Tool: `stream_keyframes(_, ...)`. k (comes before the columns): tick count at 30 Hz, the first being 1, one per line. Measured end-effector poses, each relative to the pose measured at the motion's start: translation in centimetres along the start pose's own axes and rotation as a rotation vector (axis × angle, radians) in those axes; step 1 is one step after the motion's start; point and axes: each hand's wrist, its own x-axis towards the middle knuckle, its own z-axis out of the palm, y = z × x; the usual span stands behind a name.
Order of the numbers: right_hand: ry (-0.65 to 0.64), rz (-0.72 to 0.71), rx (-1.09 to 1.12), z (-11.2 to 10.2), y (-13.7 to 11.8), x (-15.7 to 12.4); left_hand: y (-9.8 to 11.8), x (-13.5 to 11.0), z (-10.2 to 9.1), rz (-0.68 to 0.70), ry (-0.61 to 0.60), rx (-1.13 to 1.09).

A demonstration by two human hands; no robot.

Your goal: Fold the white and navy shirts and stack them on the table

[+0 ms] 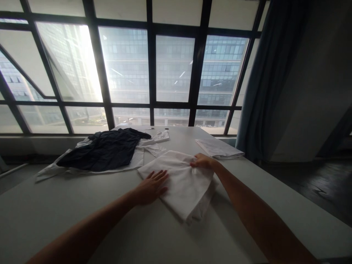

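Observation:
A folded white cloth (184,183), perhaps a garment, lies at the middle of the table in the head view. Its right side is lifted a little off the surface, and loose layers hang at its lower right corner. My left hand (152,187) rests flat on the cloth's left part, fingers stretched out. At the upper right edge, my right hand (202,162) is closed on the fabric, thumb on top and the other fingers partly hidden.
The white table (115,227) reaches to the windows. On its left lies a dark garment (107,150) over white garments (140,159). A folded white cloth (220,148) sits at the right edge. A blue curtain (261,91) hangs at the right.

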Motion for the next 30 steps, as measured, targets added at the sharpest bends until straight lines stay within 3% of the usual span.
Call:
stream_keyframes(5,0.307,-0.110,-0.174,-4.3,-1.2,1.4,-1.2,1.6,-0.1,-0.135,0.188,0.084)
stream_keyframes(9,0.417,-0.094,-0.174,-8.9,-0.7,3.8,-2.8,4.3,-0.4,-0.146,0.136,0.116)
stream_keyframes(13,0.532,-0.090,-0.272,-12.0,0.8,6.8,-3.7,6.5,-0.2,-0.169,0.068,0.082)
stream_keyframes(19,0.672,-0.020,-0.251,-16.2,2.9,10.0,-4.4,6.7,1.0,-0.213,0.108,-0.012)
stream_keyframes(23,0.728,0.086,-0.223,-20.6,7.0,11.0,-4.3,6.6,1.3,-0.220,0.178,-0.016)
stream_keyframes(26,0.780,0.304,-0.297,-22.6,12.0,11.7,-4.0,6.8,1.2,-0.230,0.192,-0.016)
stream_keyframes(28,0.769,0.490,-0.366,-22.3,14.9,12.7,-3.8,6.9,1.0,-0.237,0.192,-0.017)
stream_keyframes(30,0.691,0.556,-0.400,-20.3,16.8,14.0,-3.7,6.9,0.8,-0.239,0.191,-0.019)
